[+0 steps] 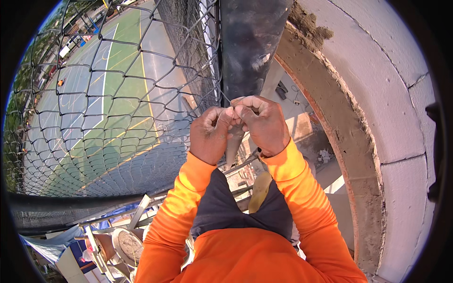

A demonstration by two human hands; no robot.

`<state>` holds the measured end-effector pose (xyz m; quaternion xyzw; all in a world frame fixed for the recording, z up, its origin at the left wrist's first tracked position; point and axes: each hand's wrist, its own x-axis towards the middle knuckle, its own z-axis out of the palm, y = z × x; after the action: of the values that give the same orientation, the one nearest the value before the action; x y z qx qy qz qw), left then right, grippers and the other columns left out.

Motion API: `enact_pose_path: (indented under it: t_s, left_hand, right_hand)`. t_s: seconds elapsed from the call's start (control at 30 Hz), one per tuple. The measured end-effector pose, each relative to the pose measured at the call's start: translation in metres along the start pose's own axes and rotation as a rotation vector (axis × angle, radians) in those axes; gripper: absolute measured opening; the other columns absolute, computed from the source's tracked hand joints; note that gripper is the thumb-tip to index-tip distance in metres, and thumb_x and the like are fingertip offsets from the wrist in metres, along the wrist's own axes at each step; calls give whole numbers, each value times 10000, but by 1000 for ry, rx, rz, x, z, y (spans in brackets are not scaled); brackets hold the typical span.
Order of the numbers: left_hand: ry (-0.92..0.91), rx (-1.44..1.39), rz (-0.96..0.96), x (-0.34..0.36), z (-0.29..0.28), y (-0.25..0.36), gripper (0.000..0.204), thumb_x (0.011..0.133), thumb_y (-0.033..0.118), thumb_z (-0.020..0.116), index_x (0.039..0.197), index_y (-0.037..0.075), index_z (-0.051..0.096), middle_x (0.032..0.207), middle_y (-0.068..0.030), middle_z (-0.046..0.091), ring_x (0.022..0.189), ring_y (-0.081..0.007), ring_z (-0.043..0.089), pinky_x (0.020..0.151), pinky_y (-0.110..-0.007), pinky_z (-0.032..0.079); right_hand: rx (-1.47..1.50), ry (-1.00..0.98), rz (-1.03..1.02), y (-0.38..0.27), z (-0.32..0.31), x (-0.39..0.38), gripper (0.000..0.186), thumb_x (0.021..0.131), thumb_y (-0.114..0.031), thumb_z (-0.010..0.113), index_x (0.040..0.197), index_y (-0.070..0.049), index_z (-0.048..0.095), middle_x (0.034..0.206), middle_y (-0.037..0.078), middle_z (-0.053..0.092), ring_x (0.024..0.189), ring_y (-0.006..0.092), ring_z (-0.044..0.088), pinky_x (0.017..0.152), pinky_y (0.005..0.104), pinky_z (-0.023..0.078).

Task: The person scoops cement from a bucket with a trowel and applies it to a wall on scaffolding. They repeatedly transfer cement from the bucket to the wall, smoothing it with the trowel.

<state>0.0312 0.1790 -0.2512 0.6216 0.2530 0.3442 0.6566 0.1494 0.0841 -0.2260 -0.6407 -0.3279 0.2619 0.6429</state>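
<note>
My left hand [210, 134] and my right hand [268, 126] meet in front of a dark round post [247, 47]. Thumbs and fingertips are pinched together, nearly touching each other. Whatever lies between them is too small to make out, though a thin wire-like line shows just above the left fingertips. Close by on the left, a chain-link fence [125, 73] runs up alongside the post. Both forearms are in orange sleeves.
To the right curves a wall of grey blocks [401, 127] with a mortar-coated edge [337, 118] and a mortar lump [309, 28]. A ledge and debris lie far below. At lower left are a bucket of mortar [128, 246] and wooden boards [96, 250]. A sports court [120, 89] spreads beyond the fence.
</note>
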Motion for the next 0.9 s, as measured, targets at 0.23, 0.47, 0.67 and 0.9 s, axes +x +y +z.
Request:
enact_pose_path:
  t_s: [0.23,0.47,0.67,0.9]
  left_hand:
    - [44,-151,-63,15,-2,4,314,1003,299,709,906,1,691,760,-43,666,639,-85,600,580,-238,532]
    - [77,-42,-7,21,-5,6,284,1000,264,707,904,-3,707,752,-30,668,638,-81,603,586,-246,527]
    - [98,511,490,28,-9,27,204,947,189,743,896,-5,706,730,-67,676,601,-210,623,576,-323,492]
    - [-292,1228,1238,32,15,75,93,848,153,723,849,79,666,782,-75,621,638,-314,610,595,-371,515]
  right_hand:
    - [-963,219,-623,-12,-11,-9,128,932,-68,683,1044,-9,664,888,130,655,778,310,678,671,404,530]
    - [-922,413,-701,-1,-10,-10,123,878,-67,654,990,-61,604,862,126,566,740,323,644,613,441,518]
    - [-1025,424,-688,14,-2,-17,142,870,-72,686,989,-60,610,833,123,539,721,351,635,597,470,513]
    - [-224,512,-492,36,54,-9,232,857,-63,758,1044,-27,627,884,132,677,787,322,710,665,387,549]
